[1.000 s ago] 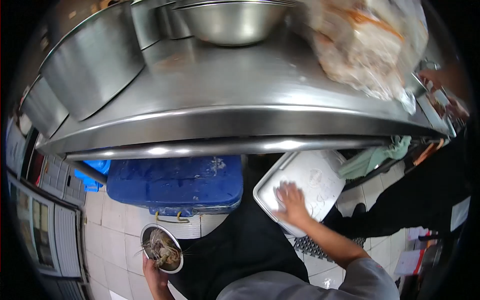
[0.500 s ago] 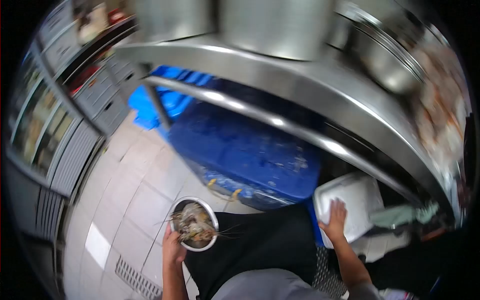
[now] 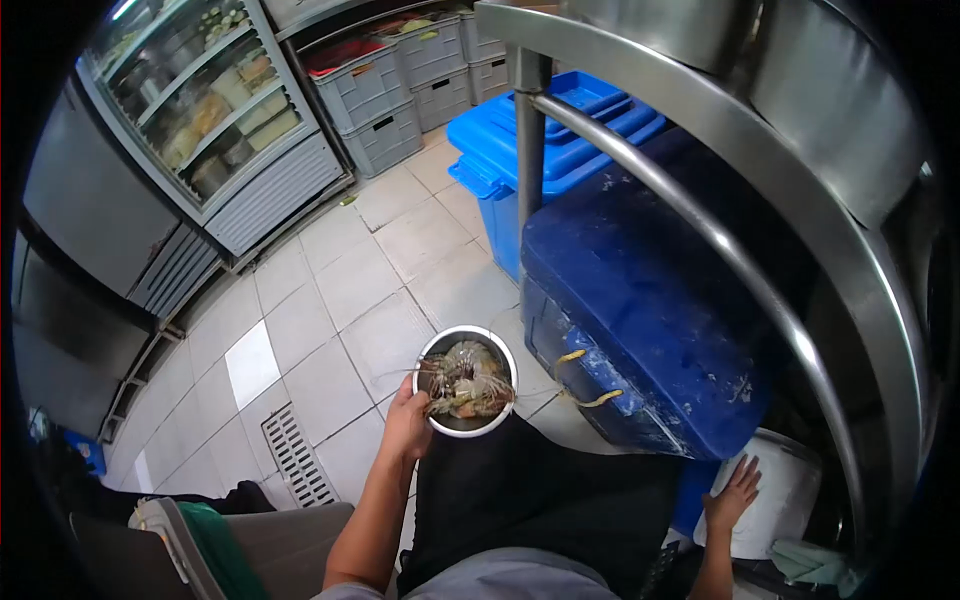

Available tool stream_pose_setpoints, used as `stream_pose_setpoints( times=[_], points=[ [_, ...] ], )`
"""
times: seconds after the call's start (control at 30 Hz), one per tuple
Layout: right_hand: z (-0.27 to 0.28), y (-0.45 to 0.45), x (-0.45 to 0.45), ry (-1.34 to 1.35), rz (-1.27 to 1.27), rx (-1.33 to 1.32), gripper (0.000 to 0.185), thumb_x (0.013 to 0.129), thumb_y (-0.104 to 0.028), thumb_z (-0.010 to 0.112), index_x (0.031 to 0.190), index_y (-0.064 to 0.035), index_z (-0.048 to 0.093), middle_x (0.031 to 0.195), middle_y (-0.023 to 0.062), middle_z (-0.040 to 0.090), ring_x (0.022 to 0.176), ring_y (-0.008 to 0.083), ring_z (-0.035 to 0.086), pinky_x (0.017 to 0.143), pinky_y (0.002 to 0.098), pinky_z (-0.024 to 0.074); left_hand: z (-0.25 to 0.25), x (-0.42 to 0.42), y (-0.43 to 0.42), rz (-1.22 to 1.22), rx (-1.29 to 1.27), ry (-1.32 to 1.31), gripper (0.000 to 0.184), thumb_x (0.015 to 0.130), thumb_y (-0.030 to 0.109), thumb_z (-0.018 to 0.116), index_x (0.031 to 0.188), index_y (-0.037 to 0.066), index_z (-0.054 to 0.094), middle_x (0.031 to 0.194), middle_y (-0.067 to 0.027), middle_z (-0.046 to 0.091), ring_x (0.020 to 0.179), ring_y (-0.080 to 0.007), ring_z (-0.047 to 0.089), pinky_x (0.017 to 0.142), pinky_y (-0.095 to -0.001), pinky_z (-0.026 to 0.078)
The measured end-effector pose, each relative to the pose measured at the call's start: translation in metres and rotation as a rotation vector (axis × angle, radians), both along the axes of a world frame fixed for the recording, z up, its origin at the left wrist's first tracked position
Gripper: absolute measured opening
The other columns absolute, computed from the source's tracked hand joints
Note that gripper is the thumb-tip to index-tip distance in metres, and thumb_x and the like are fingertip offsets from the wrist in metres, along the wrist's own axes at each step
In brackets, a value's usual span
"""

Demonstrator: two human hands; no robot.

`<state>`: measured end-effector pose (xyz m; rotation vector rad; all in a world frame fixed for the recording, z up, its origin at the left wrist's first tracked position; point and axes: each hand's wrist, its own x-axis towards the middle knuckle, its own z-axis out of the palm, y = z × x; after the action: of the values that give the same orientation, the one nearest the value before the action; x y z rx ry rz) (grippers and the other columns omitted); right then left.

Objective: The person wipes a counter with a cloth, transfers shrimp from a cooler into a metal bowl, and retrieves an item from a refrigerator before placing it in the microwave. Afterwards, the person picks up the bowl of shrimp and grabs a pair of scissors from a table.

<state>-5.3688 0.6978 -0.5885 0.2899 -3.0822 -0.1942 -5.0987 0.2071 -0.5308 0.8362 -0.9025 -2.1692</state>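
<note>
A round metal bowl (image 3: 464, 433) with raw whole shrimp (image 3: 468, 382) inside is held out in front of me. My left hand (image 3: 408, 425) grips its rim from the left side. Thin shrimp feelers stick out past the bowl's edge. On the right, my right hand (image 3: 733, 497) lies with fingers spread on or just over a white container (image 3: 785, 490); whether it touches cannot be made out. That container sits beside a dark blue cooler (image 3: 650, 300) with yellow rope handles.
A steel table's rail (image 3: 690, 215) runs above the cooler. Behind stands a bright blue lidded bin (image 3: 500, 220). Grey crates (image 3: 380, 135) and a glass-door fridge (image 3: 275, 200) line the far wall. A floor drain (image 3: 297, 455) lies left; a grey bin (image 3: 285, 545) is at lower left.
My view has swung to the left, bringing the fridge, crates and blue bin further into sight. My left hand keeps hold of the bowl, and my right hand stays by the white container.
</note>
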Motion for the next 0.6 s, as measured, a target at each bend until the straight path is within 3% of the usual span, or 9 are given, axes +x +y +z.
stream_pose_setpoints(
  times=[0.13, 0.2, 0.23, 0.3, 0.33, 0.4, 0.43, 0.5, 0.6],
  points=[
    [-0.003, -0.01, -0.037, 0.026, -0.033, -0.109, 0.12, 0.05, -0.013, 0.086, 0.148, -0.0146, 0.016, 0.154, 0.0085, 0.012, 0.139, 0.0381, 0.018, 0.111, 0.0547, 0.0184, 0.014, -0.007, -0.018, 0.096, -0.12, -0.092, 0.047, 0.08, -0.007, 0.037, 0.126, 0.001, 0.044, 0.111, -0.0114, 0.058, 0.094, -0.0177, 0.059, 0.081, -0.0306, 0.051],
    [-0.001, -0.017, -0.043, -0.049, -0.133, 0.028, 0.106, 0.063, -0.02, 0.08, 0.148, -0.0124, 0.017, 0.154, 0.0107, 0.013, 0.138, 0.0385, 0.018, 0.11, 0.0553, 0.0185, 0.013, -0.003, -0.025, 0.139, -0.152, -0.222, 0.046, 0.079, -0.006, 0.038, 0.124, 0.001, 0.045, 0.109, -0.0106, 0.058, 0.094, -0.0171, 0.059, 0.081, -0.0307, 0.05],
    [-0.011, -0.014, -0.044, -0.063, -0.106, 0.034, 0.106, 0.063, -0.02, 0.08, 0.148, -0.0124, 0.017, 0.154, 0.0107, 0.013, 0.138, 0.0385, 0.018, 0.11, 0.0553, 0.0185, 0.008, -0.004, -0.028, 0.175, -0.154, -0.204, 0.045, 0.079, -0.006, 0.038, 0.123, 0.002, 0.046, 0.106, -0.0101, 0.059, 0.092, -0.0165, 0.059, 0.081, -0.0301, 0.05],
    [-0.03, 0.014, -0.048, 0.052, -0.015, 0.061, 0.088, 0.078, -0.031, 0.067, 0.147, -0.0096, 0.018, 0.152, 0.0146, 0.017, 0.138, 0.0388, 0.02, 0.108, 0.0556, 0.0205, 0.013, -0.009, -0.023, 0.237, -0.119, -0.19, 0.048, 0.079, -0.006, 0.039, 0.126, 0.003, 0.044, 0.107, -0.0094, 0.06, 0.091, -0.0153, 0.059, 0.08, -0.028, 0.05],
    [-0.04, 0.026, -0.053, 0.036, 0.021, 0.072, 0.088, 0.078, -0.031, 0.067, 0.147, -0.0096, 0.018, 0.152, 0.0146, 0.017, 0.138, 0.0388, 0.02, 0.108, 0.0556, 0.0205, 0.015, -0.008, -0.024, 0.26, -0.113, -0.196, 0.05, 0.079, -0.006, 0.039, 0.128, 0.003, 0.044, 0.108, -0.0093, 0.06, 0.091, -0.0149, 0.059, 0.08, -0.0275, 0.05],
    [-0.073, 0.048, -0.063, 0.173, 0.055, 0.041, 0.075, 0.087, -0.04, 0.054, 0.146, -0.0075, 0.021, 0.151, 0.0175, 0.019, 0.137, 0.0388, 0.02, 0.105, 0.0547, 0.0261, 0.014, -0.005, -0.022, 0.286, -0.032, -0.219, 0.056, 0.079, -0.007, 0.039, 0.134, 0.003, 0.038, 0.116, -0.0104, 0.058, 0.098, -0.0184, 0.059, 0.087, -0.0306, 0.048],
    [-0.086, 0.06, -0.068, 0.167, 0.089, 0.048, 0.075, 0.087, -0.04, 0.054, 0.146, -0.0075, 0.021, 0.151, 0.0175, 0.019, 0.137, 0.0388, 0.02, 0.105, 0.0547, 0.0261, 0.02, -0.007, -0.02, 0.336, -0.005, -0.186, 0.057, 0.078, -0.007, 0.039, 0.134, 0.003, 0.037, 0.116, -0.011, 0.057, 0.099, -0.0187, 0.058, 0.087, -0.0308, 0.048],
    [-0.096, 0.074, -0.078, 0.32, 0.226, 0.282, 0.076, 0.074, -0.035, 0.072, 0.138, -0.0108, 0.037, 0.133, 0.0202, 0.045, 0.123, 0.0335, 0.044, 0.093, 0.0518, 0.0403, 0.035, -0.008, -0.014, 0.402, 0.05, -0.147, 0.056, 0.079, -0.007, 0.039, 0.134, 0.003, 0.037, 0.117, -0.011, 0.057, 0.099, -0.0176, 0.058, 0.087, -0.0291, 0.047],
    [-0.061, 0.048, -0.075, 0.322, 0.277, 0.273, 0.074, 0.075, -0.036, 0.071, 0.137, -0.0111, 0.039, 0.134, 0.0189, 0.045, 0.123, 0.0323, 0.044, 0.096, 0.051, 0.0381, 0.055, -0.003, -0.009, 0.449, 0.071, -0.161, 0.054, 0.081, -0.005, 0.042, 0.134, 0.002, 0.036, 0.116, -0.01, 0.057, 0.098, -0.0153, 0.057, 0.086, -0.027, 0.047]
  ],
)
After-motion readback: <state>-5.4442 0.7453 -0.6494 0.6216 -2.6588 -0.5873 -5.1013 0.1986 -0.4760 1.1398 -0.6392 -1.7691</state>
